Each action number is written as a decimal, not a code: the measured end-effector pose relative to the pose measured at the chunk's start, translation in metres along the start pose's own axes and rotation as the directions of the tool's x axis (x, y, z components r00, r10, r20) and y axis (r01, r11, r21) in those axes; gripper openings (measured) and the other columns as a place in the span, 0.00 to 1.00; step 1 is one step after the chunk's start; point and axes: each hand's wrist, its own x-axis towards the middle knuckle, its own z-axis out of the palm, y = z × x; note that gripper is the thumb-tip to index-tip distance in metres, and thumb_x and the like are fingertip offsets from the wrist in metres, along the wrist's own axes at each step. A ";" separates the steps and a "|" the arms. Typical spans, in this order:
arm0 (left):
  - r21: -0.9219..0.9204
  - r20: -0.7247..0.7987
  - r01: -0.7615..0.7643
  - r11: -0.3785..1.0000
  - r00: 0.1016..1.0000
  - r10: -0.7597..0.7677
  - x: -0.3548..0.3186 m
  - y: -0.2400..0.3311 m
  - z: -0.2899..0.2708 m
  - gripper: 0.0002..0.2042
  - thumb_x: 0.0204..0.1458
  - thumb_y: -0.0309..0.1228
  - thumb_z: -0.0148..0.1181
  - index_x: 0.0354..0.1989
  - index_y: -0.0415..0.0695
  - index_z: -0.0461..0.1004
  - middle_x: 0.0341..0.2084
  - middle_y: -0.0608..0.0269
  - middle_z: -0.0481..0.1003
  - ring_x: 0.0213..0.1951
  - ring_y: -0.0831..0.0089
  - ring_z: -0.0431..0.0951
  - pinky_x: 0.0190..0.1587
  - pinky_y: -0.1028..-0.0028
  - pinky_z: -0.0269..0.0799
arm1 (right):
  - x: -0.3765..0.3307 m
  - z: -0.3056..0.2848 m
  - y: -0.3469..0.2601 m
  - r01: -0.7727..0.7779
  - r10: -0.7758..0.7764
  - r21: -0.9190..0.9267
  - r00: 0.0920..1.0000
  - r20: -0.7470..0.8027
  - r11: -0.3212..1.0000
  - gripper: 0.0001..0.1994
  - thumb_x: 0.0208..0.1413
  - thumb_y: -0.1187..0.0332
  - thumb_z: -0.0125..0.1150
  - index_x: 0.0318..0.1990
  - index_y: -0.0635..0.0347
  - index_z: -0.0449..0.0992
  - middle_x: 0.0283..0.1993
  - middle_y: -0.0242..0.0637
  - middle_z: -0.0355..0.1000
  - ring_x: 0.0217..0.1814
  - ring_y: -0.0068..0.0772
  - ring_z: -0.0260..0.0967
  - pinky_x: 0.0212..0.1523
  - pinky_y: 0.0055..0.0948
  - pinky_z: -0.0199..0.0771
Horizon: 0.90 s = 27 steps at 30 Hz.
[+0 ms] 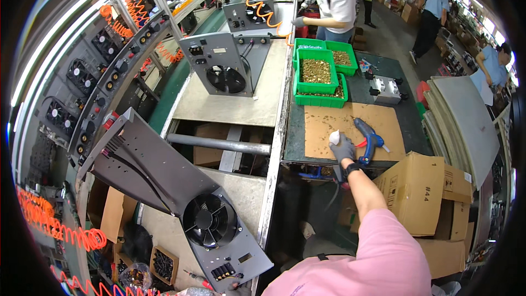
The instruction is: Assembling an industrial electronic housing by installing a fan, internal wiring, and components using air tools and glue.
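My right hand, in a grey glove, reaches over a cardboard sheet on the side bench. Its fingers are closed round a small white rounded object whose kind I cannot make out. Just right of that hand lies a blue glue gun. At the lower edge my left hand, also gloved, is mostly cut off at the end of a grey metal panel; its fingers cannot be read. The panel carries a black fan and a row of black terminals.
Green bins of brass-coloured parts stand beyond the cardboard, near a metal fixture. Another fan panel sits farther up the line. Cardboard boxes crowd the right. Orange coiled hoses hang left. A co-worker stands ahead.
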 end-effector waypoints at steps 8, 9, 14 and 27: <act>0.031 -0.096 0.025 0.999 0.995 -0.022 -0.013 0.007 0.006 0.30 0.33 0.21 0.48 0.53 0.36 0.57 0.53 0.47 0.59 0.57 0.50 0.56 0.58 0.46 0.52 | -0.067 0.013 -0.040 0.244 -0.262 0.278 0.965 0.029 0.929 0.18 0.45 0.61 0.58 0.44 0.59 0.69 0.41 0.47 0.69 0.43 0.47 0.67 0.42 0.38 0.67; 0.036 -0.133 0.001 0.999 0.991 0.003 -0.015 0.008 0.008 0.31 0.33 0.21 0.48 0.53 0.36 0.57 0.53 0.47 0.59 0.57 0.51 0.56 0.58 0.46 0.52 | -0.090 0.006 -0.053 0.376 -0.419 0.315 0.904 0.081 0.872 0.18 0.46 0.62 0.57 0.44 0.59 0.69 0.40 0.47 0.70 0.42 0.45 0.68 0.42 0.36 0.67; 0.135 -0.074 -0.065 0.989 0.994 0.075 -0.030 0.003 0.087 0.32 0.35 0.18 0.48 0.57 0.37 0.53 0.55 0.50 0.58 0.58 0.52 0.55 0.60 0.49 0.50 | -0.220 -0.072 -0.129 0.363 -0.704 0.612 0.479 0.524 0.702 0.17 0.46 0.65 0.57 0.45 0.60 0.69 0.35 0.41 0.71 0.34 0.31 0.69 0.37 0.28 0.69; 0.033 0.022 -0.001 0.999 1.000 0.001 -0.029 0.008 0.073 0.19 0.41 0.19 0.43 0.46 0.31 0.60 0.45 0.46 0.64 0.51 0.47 0.63 0.56 0.47 0.56 | -0.328 -0.034 -0.195 0.762 -0.630 0.452 -0.075 0.773 0.464 0.19 0.46 0.63 0.51 0.48 0.55 0.68 0.39 0.47 0.68 0.42 0.49 0.67 0.43 0.38 0.67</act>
